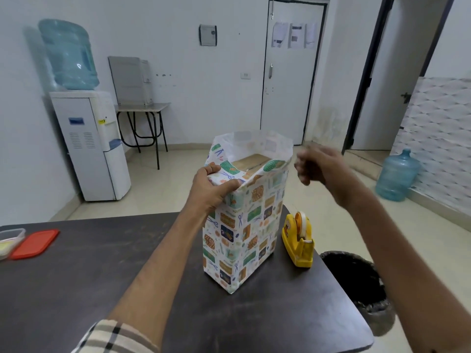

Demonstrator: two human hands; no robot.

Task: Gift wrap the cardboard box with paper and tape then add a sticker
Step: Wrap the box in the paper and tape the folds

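Cardboard box (251, 161) in colourful patterned wrapping paper (239, 240) stands upright at worktop (107, 271) centre so its open top can be folded; left hand (211, 189) grip pinches the near flap down, right hand (318, 164), blurred at three o'clock, grip unclear; yellow plastic tape dispenser (298, 242) waits just beside

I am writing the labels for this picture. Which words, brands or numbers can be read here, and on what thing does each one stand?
No text can be read.
Papers on the door: printed, too small and blurred.
Wall notice: blurred.
Water dispenser blue label: unreadable.
Tape dispenser: a picture on its side, no clear words.
Wrapping paper: only drawings.
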